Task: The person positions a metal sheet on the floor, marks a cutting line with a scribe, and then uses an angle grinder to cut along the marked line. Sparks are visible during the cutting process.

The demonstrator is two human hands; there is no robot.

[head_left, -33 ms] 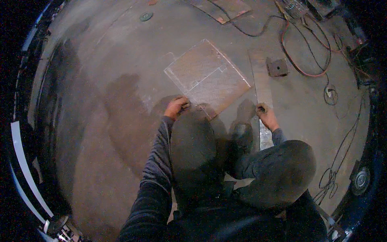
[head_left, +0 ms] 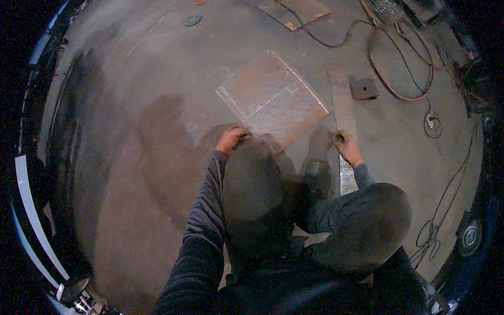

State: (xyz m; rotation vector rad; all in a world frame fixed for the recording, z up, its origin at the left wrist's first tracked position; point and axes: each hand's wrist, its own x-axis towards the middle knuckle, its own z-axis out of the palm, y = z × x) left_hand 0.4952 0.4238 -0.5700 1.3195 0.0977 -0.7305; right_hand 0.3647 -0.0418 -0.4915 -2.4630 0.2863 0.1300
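A square brown plate (head_left: 268, 92) with white chalk-like lines lies turned on the floor in front of my knees. Close by its near left edge is my left hand (head_left: 232, 139), fingers curled and closed; what they hold, if anything, does not show. A long flat grey metal strip (head_left: 344, 107) runs along the plate's right side. Over this strip my right hand (head_left: 348, 149) is bent with its fingers curled together, and a small dark spot shows at the fingertips. I cannot make out what is in it. My knees hide the plate's nearest corner and part of the strip.
Right of the strip sits a square metal block (head_left: 364, 88) with a hole. A looped hose (head_left: 374, 58) and dark cables (head_left: 431, 231) lie on the right. Farther off are a green disc (head_left: 192, 20) and another flat plate (head_left: 294, 13).
The view has shifted very slightly, so the floor things sit a little farther right. Both hands keep nearly the same place and pose.
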